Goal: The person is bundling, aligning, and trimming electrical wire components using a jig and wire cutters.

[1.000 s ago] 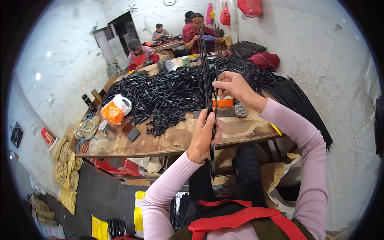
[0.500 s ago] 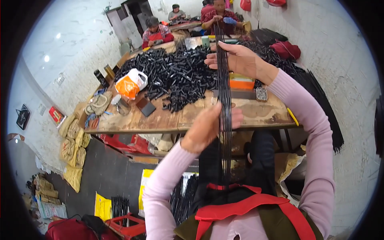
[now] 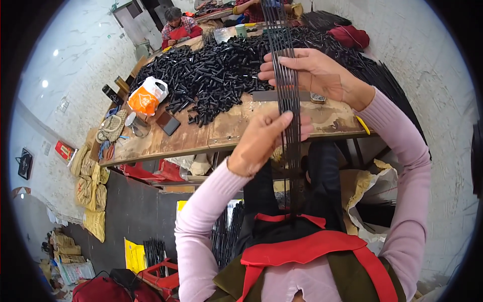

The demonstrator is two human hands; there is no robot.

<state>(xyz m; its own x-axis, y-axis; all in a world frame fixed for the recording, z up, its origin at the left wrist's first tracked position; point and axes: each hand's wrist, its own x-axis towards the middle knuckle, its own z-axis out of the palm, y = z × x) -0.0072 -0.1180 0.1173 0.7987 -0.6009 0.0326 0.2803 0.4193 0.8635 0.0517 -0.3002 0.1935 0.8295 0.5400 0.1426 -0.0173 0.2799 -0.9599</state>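
Note:
A bundle of long, thin black rods (image 3: 286, 80) runs upright before me, from above the table down toward my lap. My right hand (image 3: 322, 75) grips it higher up, thumb in front and fingers reaching behind. Lower down, my left hand (image 3: 259, 138) clasps the same bundle between its thumb in front and fingertips behind. The rods spread slightly apart above my hands and run closer together below. Their top ends reach the picture's upper edge.
A large heap of short black tubular parts (image 3: 211, 75) covers much of the wooden table (image 3: 226, 133). An orange-and-white bag (image 3: 146, 98), a metal cup (image 3: 137, 123) and a dark flat box (image 3: 167, 123) lie left. A yellow-handled tool (image 3: 363, 125) lies right. Co-workers (image 3: 178, 32) sit beyond.
The rods have fanned out more and lean slightly left at the top. My left hand sits a little higher in the picture. The whole view has tilted downward, so the co-workers are partly cut off.

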